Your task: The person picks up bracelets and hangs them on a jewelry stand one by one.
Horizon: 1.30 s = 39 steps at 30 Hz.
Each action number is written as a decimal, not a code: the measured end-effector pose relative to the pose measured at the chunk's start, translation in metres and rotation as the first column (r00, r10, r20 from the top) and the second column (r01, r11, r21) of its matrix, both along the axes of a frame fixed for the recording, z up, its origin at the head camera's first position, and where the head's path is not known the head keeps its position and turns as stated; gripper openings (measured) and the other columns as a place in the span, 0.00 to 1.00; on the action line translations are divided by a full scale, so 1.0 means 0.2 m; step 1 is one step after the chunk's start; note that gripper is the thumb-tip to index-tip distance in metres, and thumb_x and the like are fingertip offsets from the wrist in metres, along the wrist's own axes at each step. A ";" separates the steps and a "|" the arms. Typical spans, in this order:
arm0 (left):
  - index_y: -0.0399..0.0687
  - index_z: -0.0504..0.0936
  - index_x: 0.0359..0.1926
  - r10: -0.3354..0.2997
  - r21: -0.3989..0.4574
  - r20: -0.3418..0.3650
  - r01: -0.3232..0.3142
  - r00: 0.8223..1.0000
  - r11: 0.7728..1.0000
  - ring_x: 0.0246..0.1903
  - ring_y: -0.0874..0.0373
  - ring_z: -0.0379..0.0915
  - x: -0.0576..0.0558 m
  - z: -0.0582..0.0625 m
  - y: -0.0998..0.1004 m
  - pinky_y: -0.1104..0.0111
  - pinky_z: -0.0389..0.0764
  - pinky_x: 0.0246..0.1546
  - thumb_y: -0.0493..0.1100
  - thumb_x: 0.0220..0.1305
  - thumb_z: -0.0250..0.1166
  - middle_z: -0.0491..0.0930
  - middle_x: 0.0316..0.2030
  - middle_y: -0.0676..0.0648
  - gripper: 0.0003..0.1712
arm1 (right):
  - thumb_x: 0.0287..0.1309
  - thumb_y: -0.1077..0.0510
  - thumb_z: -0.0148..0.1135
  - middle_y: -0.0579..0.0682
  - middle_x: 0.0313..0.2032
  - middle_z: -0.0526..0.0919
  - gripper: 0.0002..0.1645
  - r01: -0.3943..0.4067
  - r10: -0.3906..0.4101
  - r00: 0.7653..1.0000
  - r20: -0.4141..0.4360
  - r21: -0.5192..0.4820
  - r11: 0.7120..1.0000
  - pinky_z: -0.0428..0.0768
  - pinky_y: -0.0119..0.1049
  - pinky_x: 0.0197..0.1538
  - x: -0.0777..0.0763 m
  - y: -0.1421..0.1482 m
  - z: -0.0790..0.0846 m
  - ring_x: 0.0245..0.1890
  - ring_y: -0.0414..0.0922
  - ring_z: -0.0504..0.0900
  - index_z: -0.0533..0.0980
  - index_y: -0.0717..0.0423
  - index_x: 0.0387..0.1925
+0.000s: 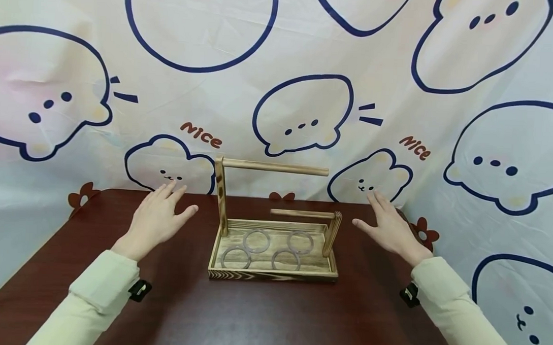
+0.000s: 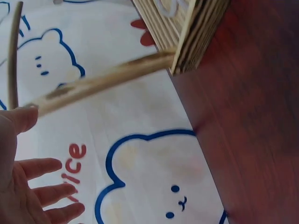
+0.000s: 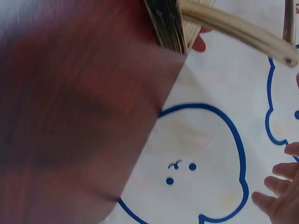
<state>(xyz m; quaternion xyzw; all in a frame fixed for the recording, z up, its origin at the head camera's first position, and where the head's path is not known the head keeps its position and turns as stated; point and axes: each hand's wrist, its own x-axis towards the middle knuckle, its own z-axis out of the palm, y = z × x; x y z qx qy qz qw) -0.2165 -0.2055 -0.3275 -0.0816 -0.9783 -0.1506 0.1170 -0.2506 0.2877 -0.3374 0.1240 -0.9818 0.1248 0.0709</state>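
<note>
A wooden tray stand (image 1: 273, 276) sits on the table between my two hands. From its left end rises a tall post (image 1: 221, 197) with a long bar (image 1: 276, 167) reaching right. A shorter post (image 1: 333, 234) at the right end carries a low bar (image 1: 302, 213) that points left. Several greyish rings (image 1: 287, 250) lie flat on the tray floor. My left hand (image 1: 155, 218) hovers left of the stand, fingers extended, holding nothing. On the other side my right hand (image 1: 391, 226) is raised likewise, fingers spread and apart from the wood.
The dark red-brown table (image 1: 262, 319) extends around the stand. Behind it hangs a pale curtain (image 1: 233, 105) printed with blue-outlined cartoon faces, which meets the table's back edge. Small black devices (image 1: 139, 290) are strapped at both wrists.
</note>
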 end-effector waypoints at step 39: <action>0.46 0.81 0.46 -0.059 0.448 0.074 0.020 0.995 0.894 0.39 0.54 0.78 0.20 -0.38 0.28 0.64 0.75 0.37 0.40 0.60 0.59 0.81 0.45 0.45 0.14 | 0.58 0.51 0.60 0.59 0.66 0.60 0.40 0.059 0.086 0.972 0.218 -0.584 0.810 0.71 0.49 0.56 0.19 -0.23 -0.46 0.62 0.57 0.66 0.56 0.55 0.68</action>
